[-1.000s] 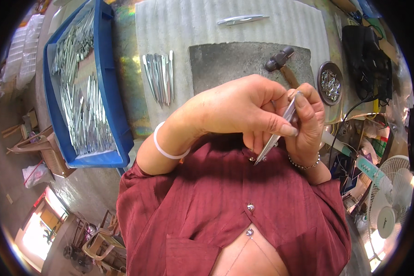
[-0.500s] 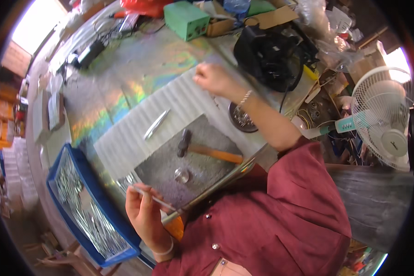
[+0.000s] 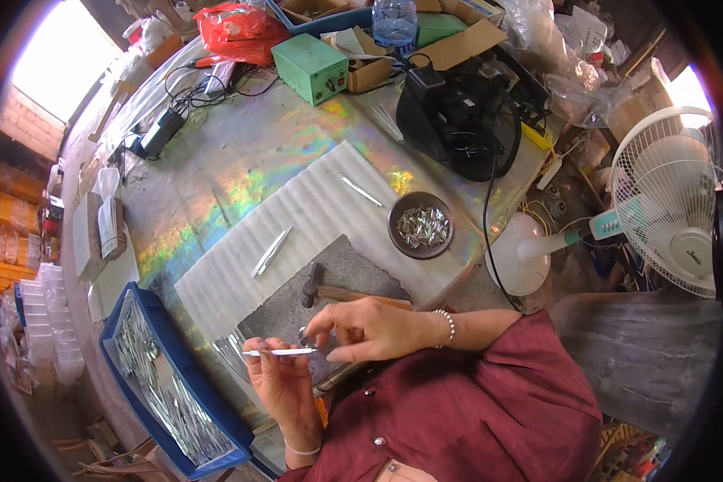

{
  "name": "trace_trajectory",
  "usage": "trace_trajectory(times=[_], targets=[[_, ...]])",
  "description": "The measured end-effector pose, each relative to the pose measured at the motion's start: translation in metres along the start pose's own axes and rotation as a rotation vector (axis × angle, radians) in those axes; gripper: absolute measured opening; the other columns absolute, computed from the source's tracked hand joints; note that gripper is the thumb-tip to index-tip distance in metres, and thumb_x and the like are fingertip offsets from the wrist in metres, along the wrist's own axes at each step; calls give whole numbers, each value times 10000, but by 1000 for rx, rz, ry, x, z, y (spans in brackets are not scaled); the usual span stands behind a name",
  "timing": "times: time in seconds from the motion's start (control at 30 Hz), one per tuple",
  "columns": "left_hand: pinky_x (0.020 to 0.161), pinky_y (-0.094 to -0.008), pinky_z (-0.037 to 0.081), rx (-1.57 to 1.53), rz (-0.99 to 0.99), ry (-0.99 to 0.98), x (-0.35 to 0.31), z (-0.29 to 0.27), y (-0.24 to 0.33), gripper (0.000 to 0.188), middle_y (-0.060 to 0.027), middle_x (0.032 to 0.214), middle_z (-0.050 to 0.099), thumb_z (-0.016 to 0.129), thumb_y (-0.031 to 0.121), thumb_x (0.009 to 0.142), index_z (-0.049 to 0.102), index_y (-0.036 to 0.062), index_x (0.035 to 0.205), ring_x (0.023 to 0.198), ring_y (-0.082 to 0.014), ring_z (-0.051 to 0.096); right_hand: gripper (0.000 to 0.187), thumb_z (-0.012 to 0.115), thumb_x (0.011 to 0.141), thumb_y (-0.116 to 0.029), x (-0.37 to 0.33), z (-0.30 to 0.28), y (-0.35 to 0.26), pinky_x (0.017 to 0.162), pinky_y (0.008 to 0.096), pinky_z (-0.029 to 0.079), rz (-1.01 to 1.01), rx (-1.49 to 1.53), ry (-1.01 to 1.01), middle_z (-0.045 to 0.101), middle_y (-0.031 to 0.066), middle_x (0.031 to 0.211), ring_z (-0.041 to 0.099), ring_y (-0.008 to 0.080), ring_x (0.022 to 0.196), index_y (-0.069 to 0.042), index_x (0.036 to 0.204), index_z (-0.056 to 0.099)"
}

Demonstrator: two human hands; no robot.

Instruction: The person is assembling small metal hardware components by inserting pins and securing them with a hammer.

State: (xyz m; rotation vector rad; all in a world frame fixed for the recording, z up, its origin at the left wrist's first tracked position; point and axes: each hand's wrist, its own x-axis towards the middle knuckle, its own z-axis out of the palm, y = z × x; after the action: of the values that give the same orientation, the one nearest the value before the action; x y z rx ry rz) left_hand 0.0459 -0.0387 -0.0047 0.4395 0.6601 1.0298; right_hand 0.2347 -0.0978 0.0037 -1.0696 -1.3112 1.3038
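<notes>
Between the thumb and fingers of my left hand (image 3: pixel 277 381) is a slender, silvery-white metal rod (image 3: pixel 277 352), held almost level. My right hand (image 3: pixel 377 328) hovers by the rod's right end, thumb and forefinger apart and nothing visible between them. Below both hands lies a dark, worn slab (image 3: pixel 349 261) bearing a hammer (image 3: pixel 311 285), whose wooden handle is partly hidden by my right hand. On the white foam sheet (image 3: pixel 225 277) rest slim, pointed silver pieces (image 3: pixel 271 253), and a similar piece (image 3: pixel 359 189) lies toward its far end.
Left of me stands a blue tray (image 3: pixel 245 443) full of thin metal pieces. A round brown bowl (image 3: pixel 393 233) holds small shiny parts. Farther back are a green box (image 3: pixel 309 68) and a black machine (image 3: pixel 450 120) with a hanging cable. A white fan (image 3: pixel 667 193) stands right.
My right hand has come back from the foam sheet's far end to beside my left hand. A slim silver piece now shows there. The rod in my left hand has turned from slanted to nearly level.
</notes>
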Motion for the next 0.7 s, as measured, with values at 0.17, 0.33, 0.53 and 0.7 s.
trace_trajectory(times=[0.17,0.33,0.53,0.7], targets=[[639,-273,538,-35,-69,-113,-5,-1,-8,124,-80,866,580,590,111,903,486,82,963,756,-143,564,261,612,885,-90,-2,23,11,614,199,463,-46,391,60,635,19,909,556,34,710,-18,1127,548],[659,-294,535,4,-18,-119,-22,-9,-6,147,-98,871,589,619,109,883,488,65,932,759,-177,583,216,587,903,-48,-1,42,16,521,145,398,1,592,114,618,-1,831,493,-6,626,-6,1113,559],[703,-285,520,495,-18,-160,-29,-22,0,95,-134,851,633,606,-21,845,512,-6,852,762,-183,621,109,575,896,-19,-3,39,18,499,158,396,130,597,199,619,19,815,511,17,604,2,1002,585],[687,-233,506,580,-293,-292,-35,-24,7,101,-86,860,649,593,4,883,543,-27,965,780,-118,624,68,561,897,-18,-6,39,13,567,193,462,291,588,122,608,27,809,576,52,687,20,953,562]])
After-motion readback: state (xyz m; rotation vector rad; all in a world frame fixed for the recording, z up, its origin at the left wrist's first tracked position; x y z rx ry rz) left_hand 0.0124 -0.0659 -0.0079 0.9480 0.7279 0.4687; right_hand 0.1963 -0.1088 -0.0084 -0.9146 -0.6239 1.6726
